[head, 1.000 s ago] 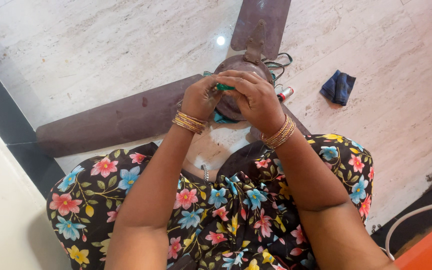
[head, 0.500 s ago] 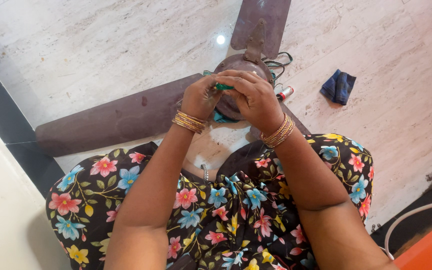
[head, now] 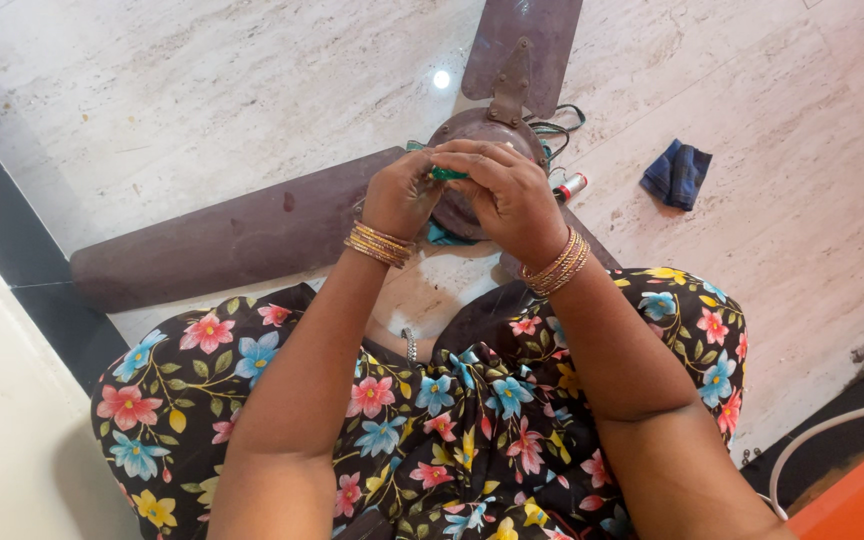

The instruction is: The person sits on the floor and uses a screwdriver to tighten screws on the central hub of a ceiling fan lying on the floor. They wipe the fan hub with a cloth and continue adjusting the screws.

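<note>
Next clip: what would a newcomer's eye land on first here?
Both hands, the left hand and right hand, meet at centre over the brown ceiling fan lying on the pale floor, pinching a small green thing between them. A bright floral dress fills the bottom; a blue cloth lies far right.

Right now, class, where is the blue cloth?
The blue cloth lies on the floor at upper right, right of the fan hub and beyond the right hand.
</note>
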